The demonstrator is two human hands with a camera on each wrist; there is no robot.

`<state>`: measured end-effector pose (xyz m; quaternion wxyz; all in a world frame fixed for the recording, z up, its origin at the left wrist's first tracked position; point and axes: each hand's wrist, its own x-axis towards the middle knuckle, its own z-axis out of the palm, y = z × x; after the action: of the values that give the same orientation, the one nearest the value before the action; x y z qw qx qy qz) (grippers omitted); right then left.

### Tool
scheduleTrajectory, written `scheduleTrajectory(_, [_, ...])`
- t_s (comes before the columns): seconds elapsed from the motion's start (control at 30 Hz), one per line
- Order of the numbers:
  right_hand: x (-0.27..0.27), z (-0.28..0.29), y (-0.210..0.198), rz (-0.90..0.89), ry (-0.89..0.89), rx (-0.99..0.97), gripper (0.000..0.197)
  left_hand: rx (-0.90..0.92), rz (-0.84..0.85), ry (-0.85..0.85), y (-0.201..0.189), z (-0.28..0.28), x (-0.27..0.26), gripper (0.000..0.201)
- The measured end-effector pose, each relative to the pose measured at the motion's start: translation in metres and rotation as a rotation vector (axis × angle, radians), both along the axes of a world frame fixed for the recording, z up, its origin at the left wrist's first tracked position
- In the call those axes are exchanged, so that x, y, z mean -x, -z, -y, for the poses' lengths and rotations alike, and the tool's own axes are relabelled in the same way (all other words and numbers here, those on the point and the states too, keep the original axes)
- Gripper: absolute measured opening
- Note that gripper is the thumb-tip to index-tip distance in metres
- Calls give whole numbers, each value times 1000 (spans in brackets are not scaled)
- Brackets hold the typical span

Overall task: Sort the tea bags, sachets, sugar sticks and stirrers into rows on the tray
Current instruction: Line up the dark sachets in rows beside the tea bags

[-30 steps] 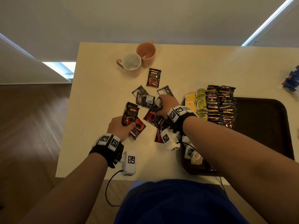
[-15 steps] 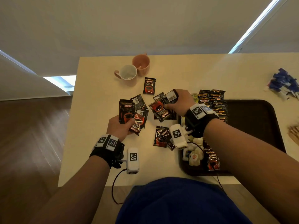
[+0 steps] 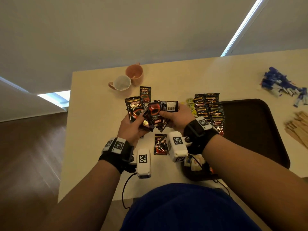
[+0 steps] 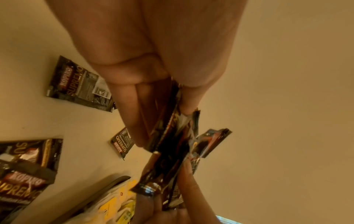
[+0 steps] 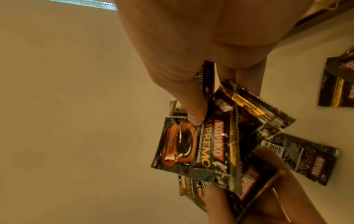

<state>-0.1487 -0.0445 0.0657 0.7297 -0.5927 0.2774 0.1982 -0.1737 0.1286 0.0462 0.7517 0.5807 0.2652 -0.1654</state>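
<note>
Above the table's middle, my left hand [image 3: 133, 124] grips a fan of black-and-red coffee sachets [image 3: 135, 108]. Right beside it, my right hand [image 3: 171, 114] pinches another bunch of the same sachets [image 3: 160, 112], and the two bunches overlap. In the left wrist view the fingers [image 4: 134, 118] clamp the sachets' edges [image 4: 168, 133]. The thumb [image 5: 191, 109] presses on a sachet's face [image 5: 199, 145] in the right wrist view. Two loose sachets [image 3: 145, 94] [image 3: 160, 144] lie on the table. The dark tray [image 3: 250, 130] holds a sachet row [image 3: 208, 107] and yellow tea bags [image 3: 190, 102].
A pink mug [image 3: 134, 73] and a white mug [image 3: 121, 83] stand at the back left. Blue sugar sticks [image 3: 283, 85] and wooden stirrers [image 3: 298, 127] lie right of the tray. The table's left edge [image 3: 66, 147] drops to the floor.
Both hands have picked up sachets from the table, lifted them and brought the two bunches together. Fewer loose sachets lie on the table now.
</note>
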Motion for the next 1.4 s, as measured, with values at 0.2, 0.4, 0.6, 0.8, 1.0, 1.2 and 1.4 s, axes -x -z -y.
scheduleTrajectory(0.2, [-1,6,7,34,46,61,25,129,-42,76,-9,1,-4,22])
scheduleTrajectory(0.4, [-1,1,8,173,-70,287,25,11,7,109,-12,6,-7,29])
scheduleTrajectory(0.6, [0,0,4,237,-191,338,9,-46,28,99,-7,8,-7,36])
scheduleTrajectory(0.8, [-3,12,-9,222,-57,239,8,-20,-2,60,-4,4,-7,37])
scheduleTrajectory(1.0, [-2,15,-10,623,-309,530,27,31,-6,24,-8,4,-9,39])
scheduleTrajectory(1.2, [12,15,-7,566,-634,608,35,40,11,55,-10,5,-9,37])
scheduleTrajectory(1.4, [5,15,-2,511,-442,572,19,99,13,117,-10,9,-9,37])
